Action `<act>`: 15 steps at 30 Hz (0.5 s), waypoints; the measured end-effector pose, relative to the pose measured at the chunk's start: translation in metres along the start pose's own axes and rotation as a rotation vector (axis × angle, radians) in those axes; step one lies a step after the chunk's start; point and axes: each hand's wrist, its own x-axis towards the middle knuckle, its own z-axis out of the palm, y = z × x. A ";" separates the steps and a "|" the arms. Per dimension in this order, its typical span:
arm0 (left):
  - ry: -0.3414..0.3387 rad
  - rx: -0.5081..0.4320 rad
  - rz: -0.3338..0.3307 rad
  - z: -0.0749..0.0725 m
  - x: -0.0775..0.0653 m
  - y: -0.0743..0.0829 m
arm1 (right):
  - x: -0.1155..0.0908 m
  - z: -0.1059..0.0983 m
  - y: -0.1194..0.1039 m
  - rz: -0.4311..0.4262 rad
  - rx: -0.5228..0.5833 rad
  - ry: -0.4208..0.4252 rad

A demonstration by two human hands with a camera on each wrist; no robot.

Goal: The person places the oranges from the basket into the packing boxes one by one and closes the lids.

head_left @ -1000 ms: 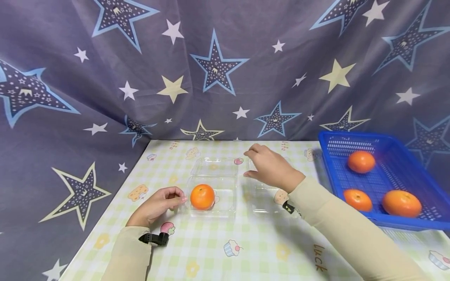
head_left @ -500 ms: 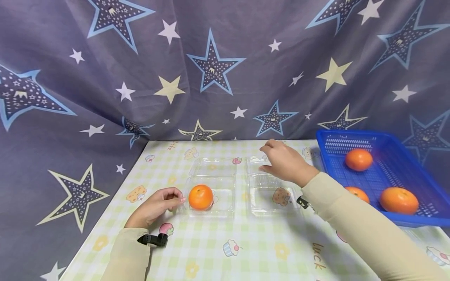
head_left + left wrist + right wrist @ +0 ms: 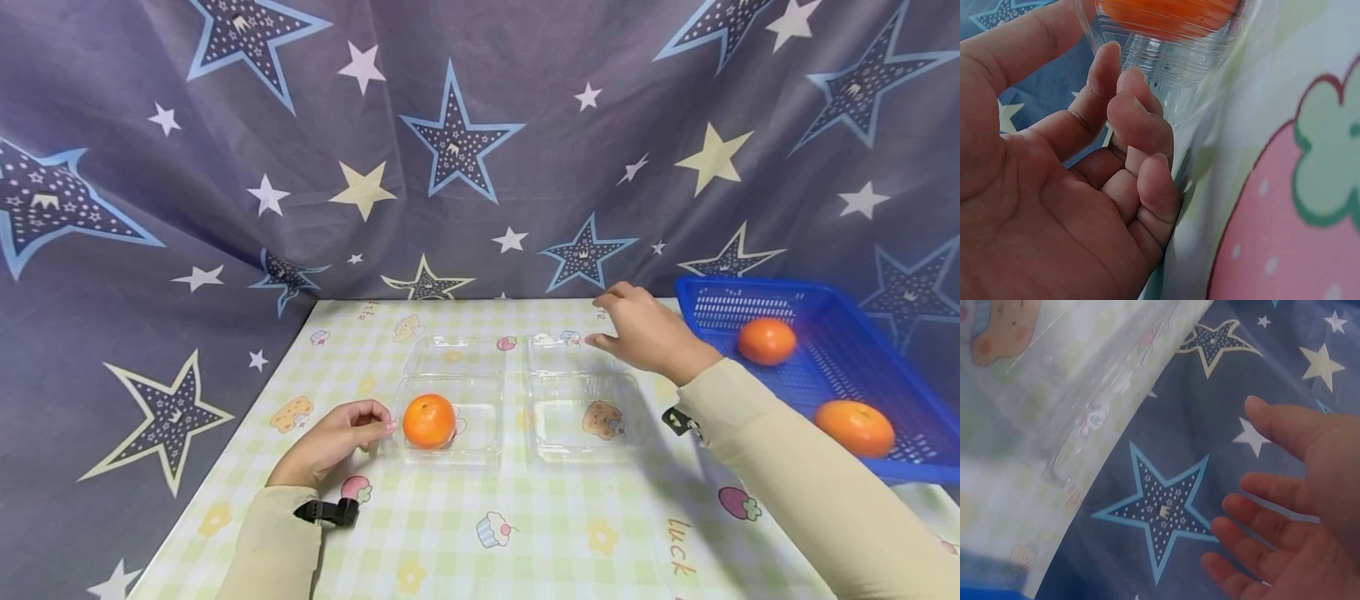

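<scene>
My left hand (image 3: 341,439) pinches the left edge of a clear plastic clamshell box (image 3: 480,433) between thumb and index finger; the other fingers are curled in. An orange (image 3: 429,422) sits in the left part of this box's base, and its lid (image 3: 453,357) lies folded back. In the left wrist view the ribbed box wall (image 3: 1166,59) shows right at the fingertips. A second clear box (image 3: 558,429), lid also laid back, stands to the right with no fruit in it. Over its far right corner hovers my right hand (image 3: 648,329), fingers spread and holding nothing.
A blue plastic basket (image 3: 825,304) stands at the right of the table, with oranges (image 3: 767,341) inside; my right forearm hides part of it. A checked cloth (image 3: 420,533) covers the table. A star-print curtain (image 3: 300,133) hangs behind and at the left.
My right hand has moved rightward from between the two lids toward the basket, uncovering the right box. My left hand, the boxes and the orange have stayed in place.
</scene>
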 end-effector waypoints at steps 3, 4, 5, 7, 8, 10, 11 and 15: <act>0.002 -0.004 -0.003 0.000 -0.001 0.001 | -0.003 -0.003 0.005 0.026 -0.009 0.000; 0.001 -0.005 -0.002 0.000 -0.001 0.001 | -0.004 -0.004 0.007 0.032 -0.014 -0.001; 0.000 -0.004 -0.002 0.000 -0.001 0.001 | -0.006 -0.005 0.008 0.039 -0.018 -0.006; -0.002 -0.003 -0.003 0.001 -0.002 0.002 | -0.008 -0.007 0.012 0.049 -0.023 -0.014; 0.000 -0.001 -0.002 0.001 -0.002 0.001 | -0.008 -0.008 0.014 0.053 -0.024 -0.016; -0.006 0.004 0.004 0.001 -0.002 0.001 | -0.010 -0.009 0.019 0.053 -0.019 -0.014; -0.008 0.008 0.008 0.001 -0.002 0.001 | -0.010 -0.009 0.022 0.054 -0.017 -0.013; -0.004 0.012 0.003 0.001 -0.001 0.001 | -0.012 -0.011 0.034 0.077 -0.007 -0.013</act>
